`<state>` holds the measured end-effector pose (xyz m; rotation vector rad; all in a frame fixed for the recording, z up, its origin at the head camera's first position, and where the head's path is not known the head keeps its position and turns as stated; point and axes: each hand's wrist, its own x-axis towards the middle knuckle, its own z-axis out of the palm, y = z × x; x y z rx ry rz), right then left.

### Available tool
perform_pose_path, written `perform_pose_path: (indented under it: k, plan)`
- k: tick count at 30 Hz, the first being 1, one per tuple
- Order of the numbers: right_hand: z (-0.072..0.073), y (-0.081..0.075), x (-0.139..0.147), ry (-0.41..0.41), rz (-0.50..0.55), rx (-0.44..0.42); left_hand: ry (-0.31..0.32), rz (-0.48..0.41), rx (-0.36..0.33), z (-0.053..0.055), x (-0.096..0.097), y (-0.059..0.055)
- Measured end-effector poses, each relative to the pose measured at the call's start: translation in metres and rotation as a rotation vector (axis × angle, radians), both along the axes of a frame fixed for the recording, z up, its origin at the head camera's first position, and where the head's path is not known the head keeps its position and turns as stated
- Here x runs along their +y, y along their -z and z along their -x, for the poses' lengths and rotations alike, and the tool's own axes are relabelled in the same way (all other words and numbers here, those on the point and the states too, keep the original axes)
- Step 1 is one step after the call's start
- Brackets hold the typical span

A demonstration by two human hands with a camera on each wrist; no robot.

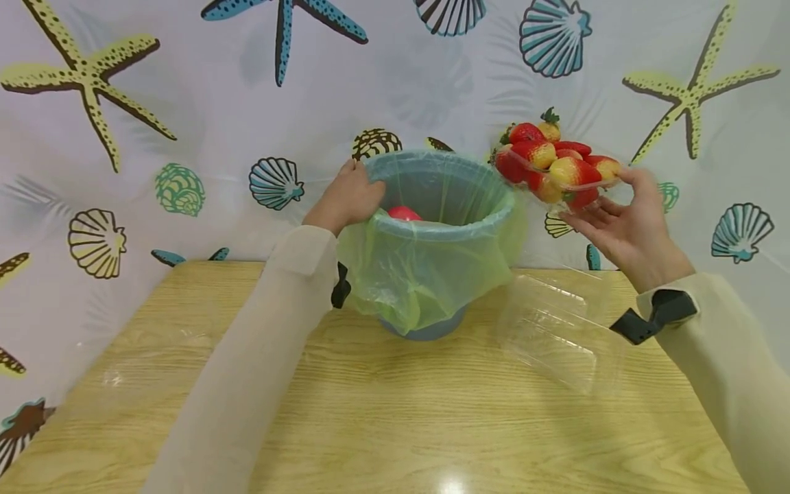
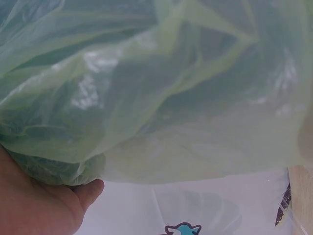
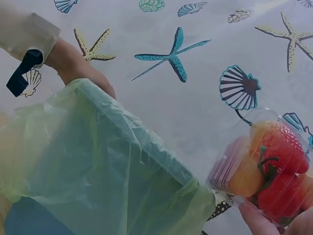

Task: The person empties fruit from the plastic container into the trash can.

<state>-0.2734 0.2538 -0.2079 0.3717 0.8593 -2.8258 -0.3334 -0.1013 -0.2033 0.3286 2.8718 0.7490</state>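
Observation:
My left hand [image 1: 353,195] grips the left rim of a blue bin [image 1: 426,334], its fingers curled over the edge and the liner. A thin yellow-green bag [image 1: 426,274] lines the bin and hangs down its outside. Inside the bin a red object [image 1: 404,213] shows, mostly hidden by the front rim. Right of the bin, my right hand [image 1: 629,226] holds a clear plastic box [image 1: 607,184] from its right side and below. Red and yellow strawberries [image 3: 281,147] fill the box, heaped above its rim, and the box tilts toward the bin.
Clear plastic boxes [image 1: 555,329] lie on the wooden table [image 1: 382,425] right of the bin. Transparent plastic [image 1: 136,357] lies at the table's left. Behind the table hangs a white cloth [image 1: 395,82] printed with starfish and shells.

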Motion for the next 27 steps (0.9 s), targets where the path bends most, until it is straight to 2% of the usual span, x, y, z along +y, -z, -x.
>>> perform_pose_path:
  k: [12,20,27]
  plan:
    - [0.01,-0.015,-0.051,-0.071,-0.274,0.04,-0.003,0.011,0.021,0.001,0.002,0.0]
    - [0.015,-0.031,-0.076,-0.098,-0.636,0.148,-0.008,0.007,0.032,0.001,0.002,0.0]
    - [0.027,-0.036,-0.092,-0.089,-0.955,0.203,-0.009,-0.003,0.026,0.001,0.002,0.001]
